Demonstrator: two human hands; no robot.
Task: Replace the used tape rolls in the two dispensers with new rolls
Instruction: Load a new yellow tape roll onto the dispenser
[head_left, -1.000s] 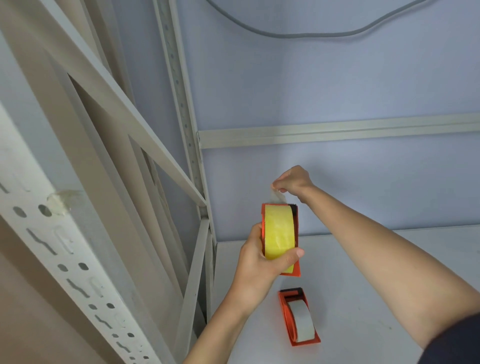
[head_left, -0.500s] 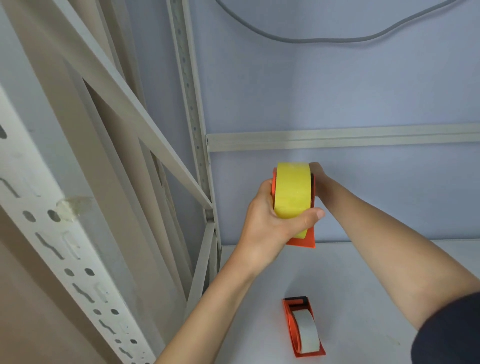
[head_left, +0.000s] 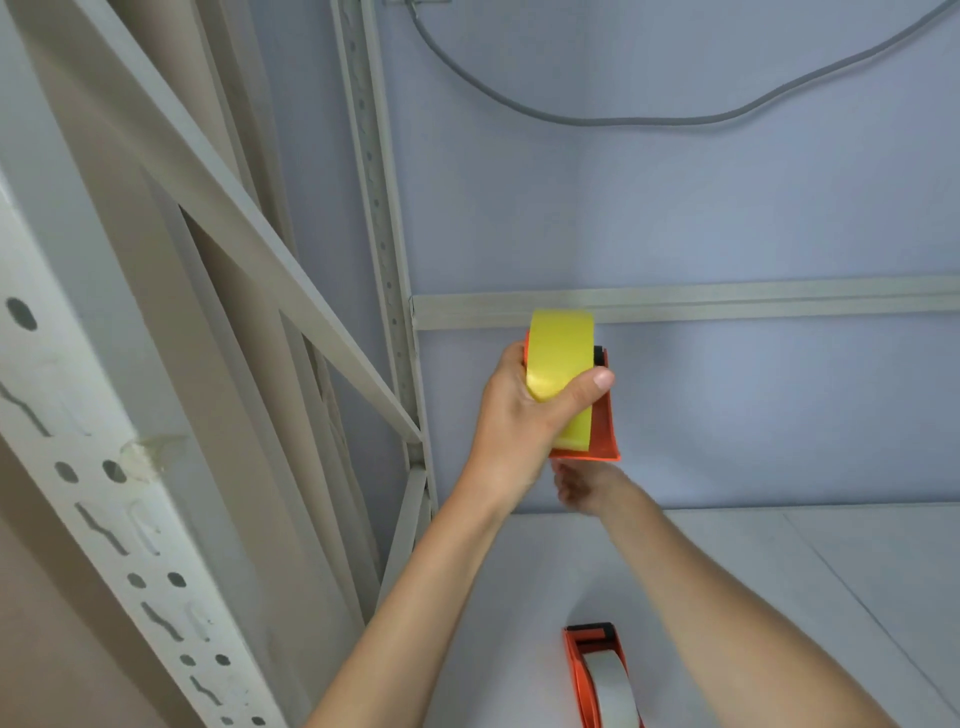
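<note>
We are seeing 2 orange dispensers and 2 tape rolls. The left hand (head_left: 519, 415) is gripping the first dispenser (head_left: 597, 431) in the air in front of the blue wall (head_left: 727, 218), with its thumb (head_left: 589, 382) curling across the yellow roll (head_left: 561, 358) sitting in it and its fingers wrapping round the far side. The right hand (head_left: 584, 486) is reaching up just under the lower edge of that dispenser; it is blurred and partly hidden, so we cannot tell whether its fingers are closing on anything. The second dispenser (head_left: 576, 670) is lying on the white table (head_left: 779, 597) below, near the bottom edge of the view, and is holding 1 pale grey roll (head_left: 610, 691). We are also seeing 1 grey cable (head_left: 597, 120) sagging across the wall, 1 metal shelving frame (head_left: 379, 208) standing at the left, and 1 scrap of clear tape (head_left: 148, 452) sticking to its near post.
</note>
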